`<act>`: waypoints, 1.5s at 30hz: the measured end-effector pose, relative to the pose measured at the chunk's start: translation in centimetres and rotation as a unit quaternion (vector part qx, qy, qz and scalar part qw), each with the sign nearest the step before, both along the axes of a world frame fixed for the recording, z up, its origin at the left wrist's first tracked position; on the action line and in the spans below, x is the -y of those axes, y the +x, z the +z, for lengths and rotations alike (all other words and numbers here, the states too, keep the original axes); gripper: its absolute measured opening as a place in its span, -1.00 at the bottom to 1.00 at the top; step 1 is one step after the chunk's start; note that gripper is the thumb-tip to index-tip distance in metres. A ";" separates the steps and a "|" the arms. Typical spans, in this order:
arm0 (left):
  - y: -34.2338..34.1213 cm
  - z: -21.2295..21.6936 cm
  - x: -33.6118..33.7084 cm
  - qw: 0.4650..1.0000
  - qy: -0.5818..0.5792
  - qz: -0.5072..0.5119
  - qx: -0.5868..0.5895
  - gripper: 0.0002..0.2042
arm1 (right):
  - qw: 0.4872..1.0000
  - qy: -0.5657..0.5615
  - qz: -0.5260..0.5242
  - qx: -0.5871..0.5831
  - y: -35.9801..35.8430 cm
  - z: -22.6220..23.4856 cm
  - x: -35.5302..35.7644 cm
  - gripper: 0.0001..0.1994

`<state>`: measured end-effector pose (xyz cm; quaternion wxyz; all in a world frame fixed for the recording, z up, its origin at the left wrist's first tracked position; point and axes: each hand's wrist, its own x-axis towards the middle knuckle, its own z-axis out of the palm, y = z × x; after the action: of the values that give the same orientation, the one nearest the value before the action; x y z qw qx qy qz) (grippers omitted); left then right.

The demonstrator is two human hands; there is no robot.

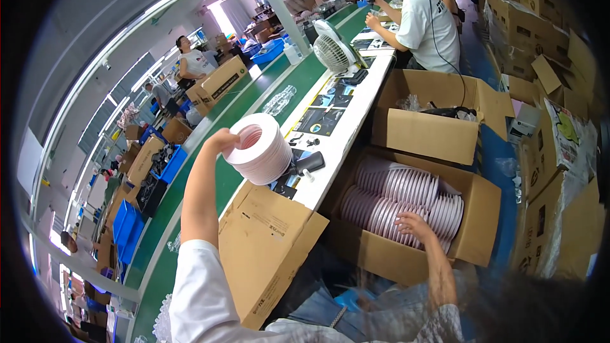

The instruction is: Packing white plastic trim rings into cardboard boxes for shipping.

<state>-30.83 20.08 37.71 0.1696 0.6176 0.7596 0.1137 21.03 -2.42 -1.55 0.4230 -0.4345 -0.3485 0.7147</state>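
A stack of flat, pale pink-white rings [259, 152] stands at the edge of the white worktop beside the green belt. My left hand [222, 142] grips the near-left rim of this stack, its fingertips partly hidden at the hole. Lower right, my right hand [414, 226] reaches into an open cardboard box, fingers apart over more rings [387, 209] packed on edge in rows. Whether those fingertips touch the rings, I cannot tell. The box's wall [480, 216] rises around the rows. Beside the stack lies a black device [310, 162] with a small white piece near it.
A closed carton [270, 241] lies in front of the stack. Another open carton [422, 136] stands beyond the ring box. Along the worktop are dark printed sheets [321, 121] and a white fan [333, 51]. A co-worker [429, 25] sits farther along; piled cartons [540, 184] line the right.
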 end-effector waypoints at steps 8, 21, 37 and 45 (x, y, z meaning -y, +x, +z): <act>2.0 -2.1 0.7 0.987 0.005 0.008 -0.160 -0.44 | 0.999 -0.002 0.021 0.039 0.1 -1.3 0.5 -0.69; 1.8 0.3 -3.7 0.964 -0.025 -0.088 -0.248 -0.02 | 0.839 -0.056 -0.294 0.454 6.8 -13.6 -1.7 -0.64; 36.1 -12.5 23.8 0.867 0.295 -0.371 -0.156 -0.67 | 0.916 -0.215 -0.237 0.243 4.7 -9.5 -1.8 -0.55; 34.7 -31.0 20.5 0.870 -0.122 -0.475 -0.048 -0.46 | 0.968 -0.002 -0.234 0.085 4.1 1.0 1.0 -0.51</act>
<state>3.88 -0.41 6.71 0.2406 0.8828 0.3899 -0.1038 25.17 -3.39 -0.53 0.5464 -0.5642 -0.2705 0.5567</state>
